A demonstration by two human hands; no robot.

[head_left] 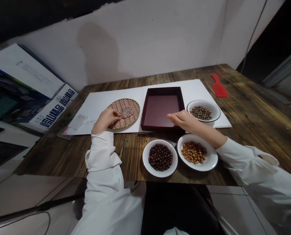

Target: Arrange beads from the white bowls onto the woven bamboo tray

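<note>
My left hand (107, 119) is over the near left part of a round woven tray (135, 105), its fingers curled together beside a pile of small pale beads (127, 112). Whatever the fingertips pinch, if anything, is hidden. My right hand (183, 119) is closed, thumb against the fingers, over the right front corner of a dark maroon open box (161, 106). I cannot make out anything in its grip. Below that forearm stands a white bowl (210, 163) of amber-brown beads (193, 152). Another white bowl (146, 164) holds dark brown beads (160, 157).
A third white bowl (215, 110) with greyish-brown beads (201, 113) stands right of the box. A red comb (218, 86) lies at the back right. White boards (93, 101) and a clear plastic bag (78, 121) are on the wooden table (128, 153). Printed boxes (42, 88) stand at the left.
</note>
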